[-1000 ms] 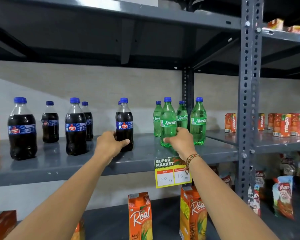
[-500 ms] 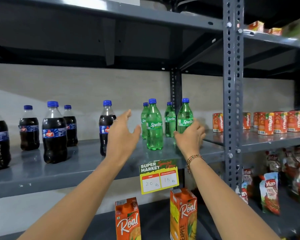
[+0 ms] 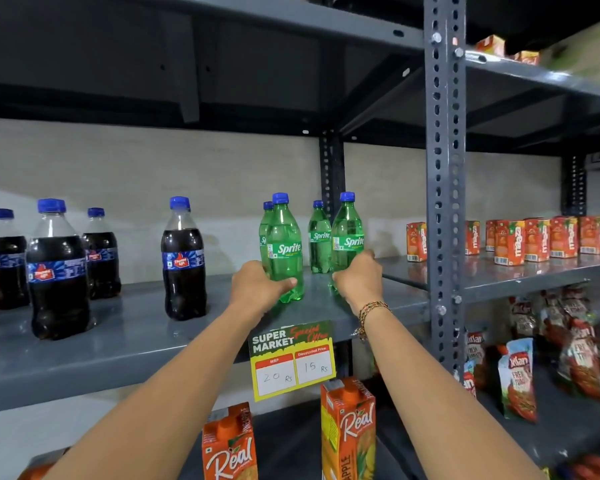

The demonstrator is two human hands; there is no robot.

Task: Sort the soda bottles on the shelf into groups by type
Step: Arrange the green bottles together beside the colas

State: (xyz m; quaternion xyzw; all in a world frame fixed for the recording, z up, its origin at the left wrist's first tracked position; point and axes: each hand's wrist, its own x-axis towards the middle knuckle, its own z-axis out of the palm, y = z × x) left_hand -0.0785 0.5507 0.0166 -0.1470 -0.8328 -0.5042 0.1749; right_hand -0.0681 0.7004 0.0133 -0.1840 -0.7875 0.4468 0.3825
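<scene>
Both hands grip low on the 2 front Sprite bottles: the left hand (image 3: 257, 287) is wrapped around the base of the left bottle (image 3: 285, 251), and the right hand (image 3: 359, 282) is closed around the base of the right bottle (image 3: 347, 242). Holding near the bottom likely keeps them upright while they are nudged into line. 2 more Sprite bottles (image 3: 319, 240) stand just behind, so the 4 green ones form a cluster at the right end of the shelf (image 3: 136, 341), beside the upright post (image 3: 445, 202). The dark cola bottles are apart to the left: 1 (image 3: 183, 261) stands alone near the green group, and 3 more (image 3: 58, 271) sit further left; their blue labels read "Thums Up". The grouping looks nearly done. A tag (image 3: 293, 360) clipped to the shelf edge reads "SUPER MARKET", "MRP 20 Rs" and "Discounted Price 15 Rs". Below stand "Real" juice cartons (image 3: 349, 431); "Maaza" cartons (image 3: 537, 239) fill the next bay.
</scene>
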